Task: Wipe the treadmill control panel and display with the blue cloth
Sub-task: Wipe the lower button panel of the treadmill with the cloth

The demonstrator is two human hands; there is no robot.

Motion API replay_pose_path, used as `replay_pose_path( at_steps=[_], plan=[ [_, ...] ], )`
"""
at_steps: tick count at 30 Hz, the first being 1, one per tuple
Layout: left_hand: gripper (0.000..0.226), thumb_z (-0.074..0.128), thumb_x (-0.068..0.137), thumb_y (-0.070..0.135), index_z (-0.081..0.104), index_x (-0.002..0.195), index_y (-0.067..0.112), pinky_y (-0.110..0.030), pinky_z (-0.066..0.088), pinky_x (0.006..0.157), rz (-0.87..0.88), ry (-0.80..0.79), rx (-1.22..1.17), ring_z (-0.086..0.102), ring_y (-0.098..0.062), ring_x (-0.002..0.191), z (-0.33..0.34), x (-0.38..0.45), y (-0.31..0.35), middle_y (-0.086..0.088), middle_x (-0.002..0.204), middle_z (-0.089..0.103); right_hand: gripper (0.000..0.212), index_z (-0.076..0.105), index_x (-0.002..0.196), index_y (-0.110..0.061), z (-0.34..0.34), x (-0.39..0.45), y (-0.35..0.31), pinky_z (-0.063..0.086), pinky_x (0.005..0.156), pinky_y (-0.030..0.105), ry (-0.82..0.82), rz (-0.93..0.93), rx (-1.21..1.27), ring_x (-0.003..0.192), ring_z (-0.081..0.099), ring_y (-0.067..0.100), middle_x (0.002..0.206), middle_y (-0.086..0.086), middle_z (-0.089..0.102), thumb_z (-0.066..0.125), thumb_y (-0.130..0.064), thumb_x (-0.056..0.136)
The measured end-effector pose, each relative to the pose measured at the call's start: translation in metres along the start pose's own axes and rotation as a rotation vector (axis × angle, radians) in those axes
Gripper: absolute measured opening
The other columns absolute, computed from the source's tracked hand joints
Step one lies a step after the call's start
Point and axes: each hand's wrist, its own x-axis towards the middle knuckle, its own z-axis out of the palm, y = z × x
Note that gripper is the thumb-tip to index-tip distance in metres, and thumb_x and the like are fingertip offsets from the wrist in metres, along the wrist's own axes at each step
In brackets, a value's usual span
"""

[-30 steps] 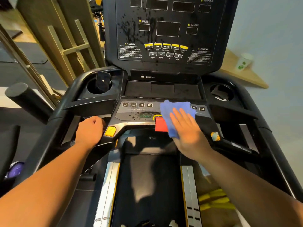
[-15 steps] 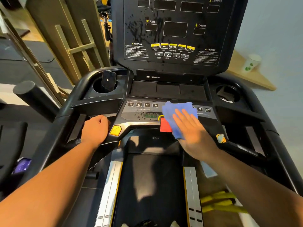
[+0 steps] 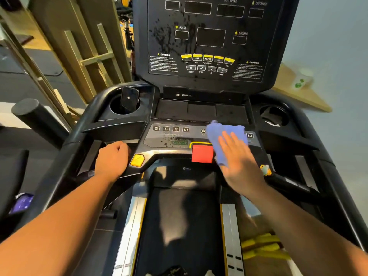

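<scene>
The blue cloth lies on the right part of the treadmill's lower control panel, just right of the red stop button. My right hand presses it flat with straight fingers. My left hand curls around the left handlebar beside the yellow button. Above stands the upright black display, with dark spatter on its left half and a few specks on the lower panel near the green readout.
A dark phone stands in the left cup holder; the right cup holder holds something pale. A paper cup sits on a wooden shelf at the right. Wooden frames lean at the left. The treadmill belt runs below.
My right hand has slid the blue cloth to the right along the lower panel, uncovering the red button. My left hand has kept its place on the handlebar.
</scene>
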Motion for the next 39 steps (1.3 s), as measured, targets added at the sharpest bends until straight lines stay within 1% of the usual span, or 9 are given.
replay_pose_path(
  at_steps=[6,9,12,15,22,26,31,34,39],
  plan=[
    [0.039,0.039,0.103,0.026,0.072,0.087,0.013,-0.041,0.052,0.079,-0.007,0.003,-0.017,0.064,-0.027,0.083,0.001,0.001,0.000,-0.007,0.087,0.069,0.064,0.039,0.149,0.003,-0.001,-0.001,-0.015,0.029,0.117,0.060,0.122,0.540,0.000,0.144,0.034,0.045,0.155,0.024,0.040,0.046,-0.037,0.098],
    [0.039,0.038,0.102,0.026,0.072,0.086,0.015,-0.042,0.054,0.079,0.003,-0.001,0.002,0.064,-0.027,0.084,0.001,0.001,-0.001,-0.008,0.089,0.070,0.064,0.039,0.150,-0.001,0.014,0.021,-0.069,0.029,0.117,0.059,0.071,0.352,-0.046,0.144,0.034,0.047,0.156,0.025,0.038,0.031,-0.042,0.102],
    [0.038,0.038,0.104,0.026,0.071,0.088,0.015,-0.040,0.052,0.078,-0.002,-0.007,0.004,0.064,-0.025,0.084,0.002,0.002,-0.002,-0.007,0.089,0.069,0.070,0.033,0.154,-0.007,0.008,0.018,-0.069,0.026,0.121,0.052,-0.059,0.077,-0.017,0.151,0.023,0.037,0.163,0.016,0.028,0.047,-0.037,0.093],
    [0.038,0.038,0.105,0.026,0.070,0.089,0.014,-0.044,0.056,0.080,-0.008,-0.016,0.003,0.066,-0.026,0.086,0.002,0.001,-0.001,-0.007,0.089,0.069,0.063,0.041,0.149,0.000,0.001,-0.005,-0.020,0.028,0.120,0.055,0.057,-0.023,0.046,0.148,0.032,0.037,0.157,0.019,0.039,0.055,-0.019,0.091],
    [0.042,0.036,0.101,0.031,0.070,0.082,0.016,-0.048,0.059,0.081,-0.013,-0.016,0.010,0.066,-0.026,0.083,-0.002,0.000,0.000,-0.007,0.087,0.071,0.070,0.038,0.149,0.004,-0.008,0.000,-0.023,0.028,0.118,0.060,0.076,0.551,0.051,0.145,0.032,0.047,0.155,0.026,0.038,0.042,-0.041,0.096],
    [0.041,0.037,0.100,0.029,0.071,0.080,0.017,-0.040,0.053,0.074,-0.015,-0.027,0.010,0.064,-0.023,0.082,-0.002,0.001,0.001,-0.004,0.085,0.070,0.074,0.037,0.151,0.001,0.008,0.029,-0.076,0.030,0.117,0.060,-0.056,0.245,-0.050,0.146,0.029,0.048,0.157,0.026,0.034,0.034,-0.044,0.092],
    [0.040,0.037,0.104,0.026,0.071,0.084,0.018,-0.034,0.046,0.072,-0.007,-0.027,0.007,0.063,-0.018,0.079,0.001,0.001,-0.001,-0.004,0.085,0.069,0.070,0.042,0.149,-0.001,0.005,0.013,-0.040,0.024,0.122,0.052,-0.073,-0.090,0.055,0.149,0.030,0.037,0.158,0.016,0.038,0.066,-0.024,0.086],
    [0.041,0.037,0.104,0.026,0.071,0.084,0.017,-0.034,0.048,0.072,-0.004,-0.027,0.004,0.064,-0.019,0.081,0.000,0.001,-0.003,-0.004,0.086,0.070,0.068,0.039,0.150,-0.002,-0.002,-0.010,0.008,0.028,0.120,0.055,0.057,0.097,0.089,0.148,0.032,0.035,0.157,0.016,0.039,0.067,-0.011,0.088],
    [0.040,0.039,0.102,0.026,0.071,0.084,0.008,-0.031,0.042,0.061,-0.030,-0.009,-0.010,0.056,-0.015,0.070,-0.001,0.000,0.001,-0.010,0.083,0.069,0.063,0.036,0.151,0.000,-0.008,-0.013,0.000,0.027,0.120,0.056,0.058,0.519,-0.001,0.148,0.029,0.040,0.158,0.020,0.037,0.051,-0.029,0.097]
  ],
)
